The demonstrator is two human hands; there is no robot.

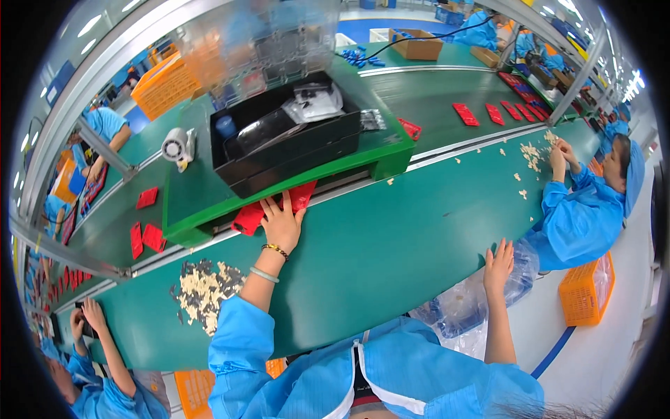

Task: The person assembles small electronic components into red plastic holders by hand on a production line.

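Note:
My left hand (280, 225) reaches forward to the lower edge of a green raised shelf (317, 167). Its fingers are spread and lie over flat red plastic parts (248, 219), partly under the shelf; their hidden ends cannot be made out. A dark beaded bracelet and a pale bangle are on that wrist. My right hand (498, 267) rests palm down near the front edge of the green table (391, 258), fingers stretched out, holding nothing. Beside my left forearm lies a loose pile of small cream and dark grey pieces (206, 290).
A black bin (286, 140) with plastic bags stands on the shelf, near a small white fan (178, 145). Red parts (465, 114) lie on the conveyor behind. Co-workers sit at right (586, 209) and lower left (105, 377). Clear plastic bags (453, 307) hang by the table edge.

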